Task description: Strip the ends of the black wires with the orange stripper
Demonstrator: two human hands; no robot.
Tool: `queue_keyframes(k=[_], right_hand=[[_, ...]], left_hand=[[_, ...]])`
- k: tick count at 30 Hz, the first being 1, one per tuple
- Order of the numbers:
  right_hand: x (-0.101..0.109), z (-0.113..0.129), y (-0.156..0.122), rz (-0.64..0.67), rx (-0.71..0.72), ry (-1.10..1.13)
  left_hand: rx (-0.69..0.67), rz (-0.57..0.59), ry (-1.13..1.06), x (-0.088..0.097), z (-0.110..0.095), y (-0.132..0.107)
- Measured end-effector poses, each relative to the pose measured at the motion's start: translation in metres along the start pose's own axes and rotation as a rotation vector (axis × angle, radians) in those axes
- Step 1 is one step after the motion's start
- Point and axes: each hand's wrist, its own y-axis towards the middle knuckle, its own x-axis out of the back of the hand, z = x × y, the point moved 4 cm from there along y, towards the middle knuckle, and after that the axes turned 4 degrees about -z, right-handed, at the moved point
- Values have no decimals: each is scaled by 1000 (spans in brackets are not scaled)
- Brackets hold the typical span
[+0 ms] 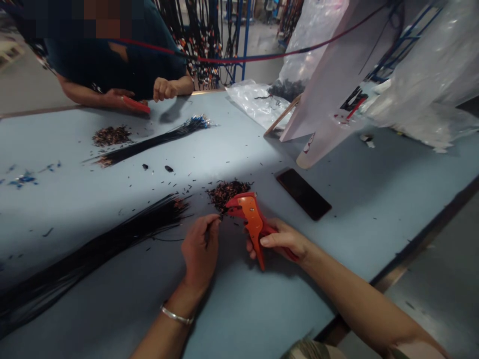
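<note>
My right hand (279, 242) is closed round the handles of a red and orange wire stripper (253, 217), its jaws pointing left. Just left of those jaws, my left hand (202, 247) pinches a thin black wire (219, 216), of which only a short end shows at the fingertips. Behind the jaws lies a pile of cut insulation bits (228, 192), dark with coppery flecks. A thick bundle of black wires (112, 249) stretches across the table to the left of my left hand, its coppery ends toward the pile.
A phone (304, 193) lies right of the stripper. Across the table (209, 319), a co-worker's hand (119, 98) holds a red tool (135, 104). Before them are a second wire bundle (153, 142) and scrap pile (111, 135). A white post (318, 75) and plastic bags (419, 94) stand right.
</note>
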Motion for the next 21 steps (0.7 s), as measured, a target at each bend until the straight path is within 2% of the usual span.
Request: queue_keyframes(k=[4, 10, 21], right_hand=[[-1, 0, -1, 15, -1, -11], [-2, 1, -1, 31, 7, -25], [-2, -2, 0, 92, 10, -51]], left_hand=[[-40, -40, 6, 3, -1, 0], [-7, -72, -12, 4, 2, -1], [-31, -21, -67, 3, -5, 1]])
